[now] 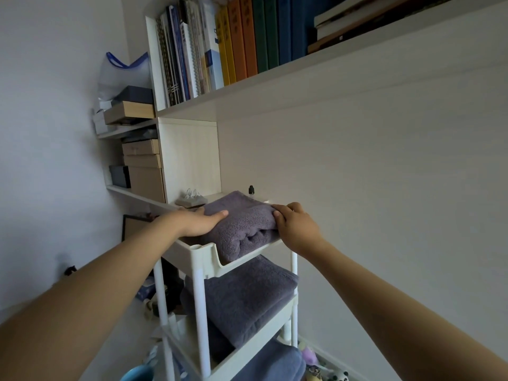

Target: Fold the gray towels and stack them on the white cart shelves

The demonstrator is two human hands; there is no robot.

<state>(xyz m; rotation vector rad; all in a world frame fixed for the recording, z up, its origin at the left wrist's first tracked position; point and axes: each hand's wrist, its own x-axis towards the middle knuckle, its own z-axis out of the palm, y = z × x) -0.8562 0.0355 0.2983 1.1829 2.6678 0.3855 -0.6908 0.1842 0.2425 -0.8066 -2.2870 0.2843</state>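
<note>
A folded gray towel [244, 226] lies in the top tray of the white cart [204, 259]. My left hand [199, 222] grips its left side, thumb lying on top and fingers hidden beneath. My right hand [295, 225] grips its right edge with curled fingers. A second folded gray towel [242, 295] fills the middle shelf. A third gray towel [272, 364] lies on the bottom shelf.
Behind the cart, a white bookcase holds colored books [236, 39] above and cardboard boxes [144, 166] to the left. A small dark bottle [251, 190] stands just behind the top tray. Toys [324, 369] and a blue bowl [137, 373] sit on the floor.
</note>
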